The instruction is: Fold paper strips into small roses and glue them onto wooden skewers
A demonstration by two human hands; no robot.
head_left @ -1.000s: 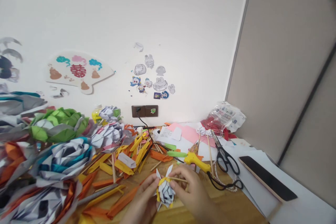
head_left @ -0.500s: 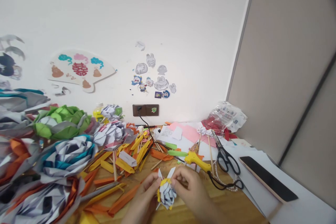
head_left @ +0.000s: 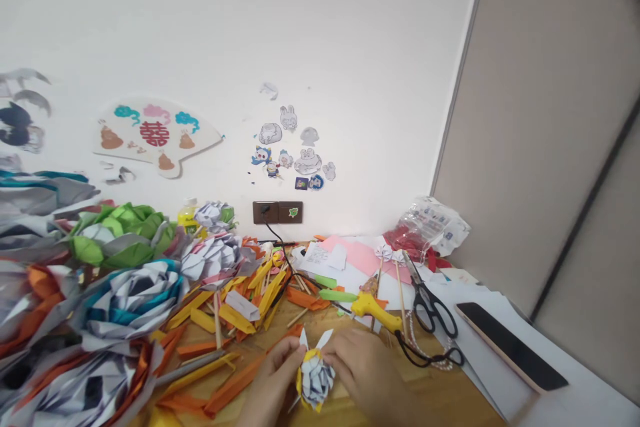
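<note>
Right now I see the paper flower (head_left: 317,380) low at six o'clock — left hand (head_left: 280,363) pinching its ten-o'clock edge, right hand (head_left: 356,365) closed on its two-o'clock edge, though that contact looks partly hidden. Black scissors (head_left: 423,289) lie beyond, toward two.

The person's bare left hand (head_left: 281,361) pinches the left side of the white-and-yellow folded-paper flower (head_left: 317,381); the bare right hand (head_left: 357,361), fingers bent, grips its upper right edge, knuckles beside it.

Phone (head_left: 513,347) on white paper (head_left: 590,402); fan-shaped cutout (head_left: 155,147) on wall (head_left: 350,47).
</note>
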